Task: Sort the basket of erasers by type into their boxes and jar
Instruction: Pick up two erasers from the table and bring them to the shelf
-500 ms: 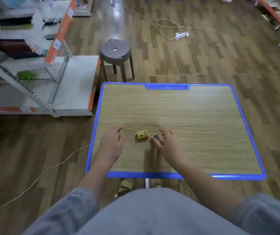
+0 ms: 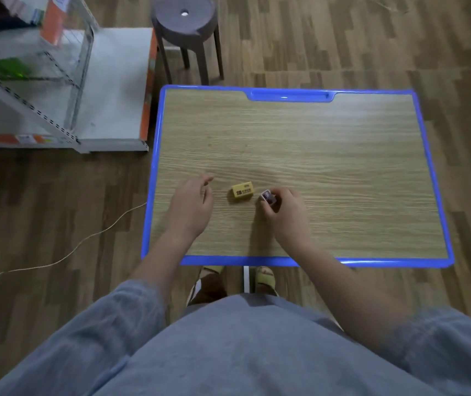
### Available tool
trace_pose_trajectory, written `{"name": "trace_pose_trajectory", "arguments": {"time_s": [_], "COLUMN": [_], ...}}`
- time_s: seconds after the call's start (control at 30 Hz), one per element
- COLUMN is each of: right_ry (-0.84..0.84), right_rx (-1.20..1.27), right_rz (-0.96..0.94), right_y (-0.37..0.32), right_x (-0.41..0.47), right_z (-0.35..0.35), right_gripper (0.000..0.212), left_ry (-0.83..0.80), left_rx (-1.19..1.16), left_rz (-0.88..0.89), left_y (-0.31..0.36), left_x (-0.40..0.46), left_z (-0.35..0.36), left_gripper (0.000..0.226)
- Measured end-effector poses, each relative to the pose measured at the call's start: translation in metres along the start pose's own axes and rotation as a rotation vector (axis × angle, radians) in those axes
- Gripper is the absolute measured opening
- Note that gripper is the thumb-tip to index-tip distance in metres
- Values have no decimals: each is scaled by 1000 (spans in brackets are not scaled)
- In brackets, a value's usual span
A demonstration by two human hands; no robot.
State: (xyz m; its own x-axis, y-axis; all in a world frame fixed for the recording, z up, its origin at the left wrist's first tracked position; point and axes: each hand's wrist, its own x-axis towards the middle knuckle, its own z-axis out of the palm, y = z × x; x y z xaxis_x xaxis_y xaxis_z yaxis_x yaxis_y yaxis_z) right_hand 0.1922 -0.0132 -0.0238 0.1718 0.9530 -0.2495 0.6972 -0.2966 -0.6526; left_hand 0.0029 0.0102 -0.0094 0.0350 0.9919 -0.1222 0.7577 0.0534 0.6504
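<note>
A yellow eraser (image 2: 242,190) marked 2B lies on the wood-grain table (image 2: 328,167) with the blue rim. Just right of it, my right hand (image 2: 284,215) pinches a small dark eraser (image 2: 267,196) with a pale edge between thumb and fingers. My left hand (image 2: 191,205) rests on the table left of the yellow eraser, fingers loosely curled and holding nothing. No basket, boxes or jar are in view.
A dark round stool (image 2: 187,18) stands beyond the table's far left corner. A white shelf unit (image 2: 65,90) with orange trim and a green item sits to the left. A thin cord (image 2: 91,235) runs over the wooden floor at the left.
My right hand has closed round the small dark eraser and tilted it up. The camera has tipped further down and closer. The left hand and yellow eraser stay put.
</note>
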Motion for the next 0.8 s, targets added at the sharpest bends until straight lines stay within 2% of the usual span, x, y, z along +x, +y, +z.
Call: {"name": "trace_pose_trajectory", "arguments": {"time_s": [0.3, 0.5, 0.67, 0.8], "right_ry": [159, 239, 317, 416], "right_rx": [51, 23, 29, 48], "right_rz": [3, -5, 40, 68], "right_y": [-12, -13, -18, -20], "right_x": [-4, -7, -12, -16], "right_z": [-36, -51, -56, -65], "right_gripper": [16, 19, 19, 17], "left_ry": [-88, -260, -282, -272], "left_rx": [86, 277, 247, 204], "left_rz": [74, 94, 93, 157], "left_y": [18, 26, 33, 55], "left_x": [17, 29, 31, 41], "left_z": [3, 19, 21, 13], "left_gripper": [35, 58, 42, 39]}}
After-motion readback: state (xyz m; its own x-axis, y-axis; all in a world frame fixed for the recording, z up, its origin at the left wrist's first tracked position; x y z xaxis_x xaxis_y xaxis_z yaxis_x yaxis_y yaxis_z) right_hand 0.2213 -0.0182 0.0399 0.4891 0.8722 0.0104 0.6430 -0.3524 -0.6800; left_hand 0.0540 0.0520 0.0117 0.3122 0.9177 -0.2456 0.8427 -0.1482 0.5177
